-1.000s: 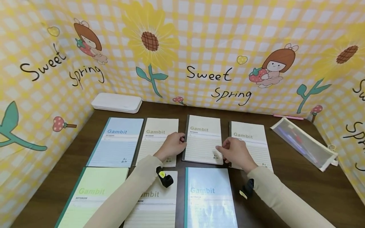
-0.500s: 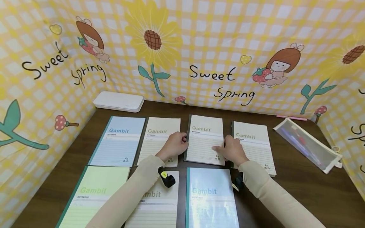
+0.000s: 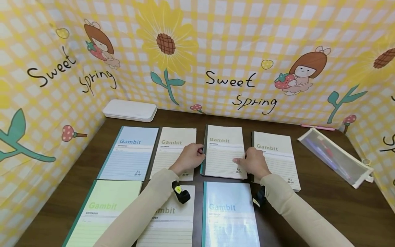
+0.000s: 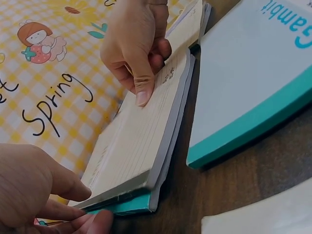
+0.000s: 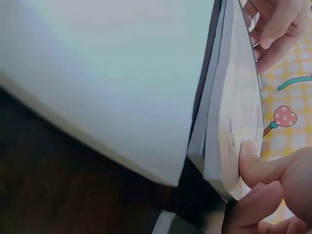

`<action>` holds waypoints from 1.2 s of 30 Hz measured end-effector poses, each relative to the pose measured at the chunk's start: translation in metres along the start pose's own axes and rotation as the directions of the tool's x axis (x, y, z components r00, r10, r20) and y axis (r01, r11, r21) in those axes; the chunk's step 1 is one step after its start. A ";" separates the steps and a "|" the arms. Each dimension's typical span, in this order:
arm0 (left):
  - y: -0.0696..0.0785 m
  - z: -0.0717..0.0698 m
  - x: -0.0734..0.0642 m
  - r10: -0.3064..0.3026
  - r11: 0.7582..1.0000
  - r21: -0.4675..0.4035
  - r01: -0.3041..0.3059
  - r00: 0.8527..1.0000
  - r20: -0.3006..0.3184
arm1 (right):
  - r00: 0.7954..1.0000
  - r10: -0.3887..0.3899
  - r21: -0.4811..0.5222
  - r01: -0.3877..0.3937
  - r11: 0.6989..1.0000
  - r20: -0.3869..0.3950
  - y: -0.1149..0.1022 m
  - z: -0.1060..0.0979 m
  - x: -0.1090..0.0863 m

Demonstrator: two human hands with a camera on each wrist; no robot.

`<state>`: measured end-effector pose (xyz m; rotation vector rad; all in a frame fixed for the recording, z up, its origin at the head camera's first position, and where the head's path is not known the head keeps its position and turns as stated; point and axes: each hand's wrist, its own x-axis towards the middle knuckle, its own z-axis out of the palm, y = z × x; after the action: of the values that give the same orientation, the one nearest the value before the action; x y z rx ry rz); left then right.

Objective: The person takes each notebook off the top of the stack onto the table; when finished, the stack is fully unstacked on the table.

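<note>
A cream Gambit notebook (image 3: 224, 151) lies over a second notebook whose teal spine (image 4: 131, 204) sticks out beneath its left side. My left hand (image 3: 191, 156) is at the spine side, with curled fingers on the edges of the pair. My right hand (image 3: 254, 160) pinches the right side near the lower corner, its thumb (image 4: 142, 95) flat on the cream cover. In the right wrist view the page edges (image 5: 214, 161) of the stacked notebooks show, slightly separated. The lower notebook's cover is hidden.
Cream notebooks flank the pair, left (image 3: 177, 133) and right (image 3: 277, 157). A blue notebook (image 3: 139, 154) is farther left; green (image 3: 105, 202), cream (image 3: 172, 226) and blue (image 3: 228, 216) ones lie in front. Behind are a white case (image 3: 129, 110), pencil pouch (image 3: 334, 157) and pink pen (image 3: 318, 127).
The right hand has come in from beside the cream notebook and taken its right edge. A teal spine now shows under its left side, where only a dark spine showed before.
</note>
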<state>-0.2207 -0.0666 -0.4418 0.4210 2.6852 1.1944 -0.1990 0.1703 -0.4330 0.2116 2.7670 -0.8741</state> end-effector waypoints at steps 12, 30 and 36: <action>-0.004 0.001 0.003 0.011 1.000 0.018 -0.011 1.000 -0.007 | 0.988 -0.098 0.368 0.047 0.929 0.119 0.009 -0.007 -0.005; -0.004 0.003 0.006 -0.008 1.000 0.014 0.008 1.000 -0.008 | 0.968 -0.037 0.494 -0.093 0.865 0.248 0.100 -0.077 -0.103; -0.007 0.001 0.005 -0.019 1.000 0.009 0.019 1.000 -0.008 | 0.888 -0.031 0.530 -0.246 0.811 0.460 0.182 -0.079 -0.150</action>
<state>-0.2267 -0.0687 -0.4484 0.3922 2.6966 1.1818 -0.0310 0.3537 -0.4307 0.2310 1.9757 -1.4991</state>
